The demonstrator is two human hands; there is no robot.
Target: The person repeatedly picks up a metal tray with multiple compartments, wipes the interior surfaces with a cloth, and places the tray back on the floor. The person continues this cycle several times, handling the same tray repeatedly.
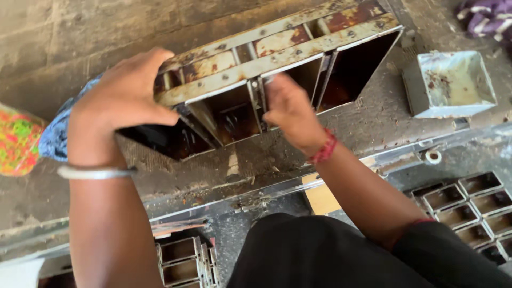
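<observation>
Rusty metal mould frame (277,56), long, several open rectangular compartments in a row, riveted strips along its upper edge; tipped on its side on the worn grey worktop (80,32), open cells facing the camera. Left hand (125,98): fingers curled over the frame's left end, gripping the top strip; metal bangle (96,172) at the wrist. Right hand (290,112): closed around a thin divider between two middle compartments, fingertips inside the cell; red thread band (324,150) at the wrist. Square grey metal tray (450,82), shallow and stained, just right of the frame, apart from it. Smaller gridded metal moulds (472,205) at lower right; further similar moulds (184,258) at lower centre. Patterned cloth (18,138), orange and green, at left edge. Purple-and-white cloth (488,16) at upper right corner.
</observation>
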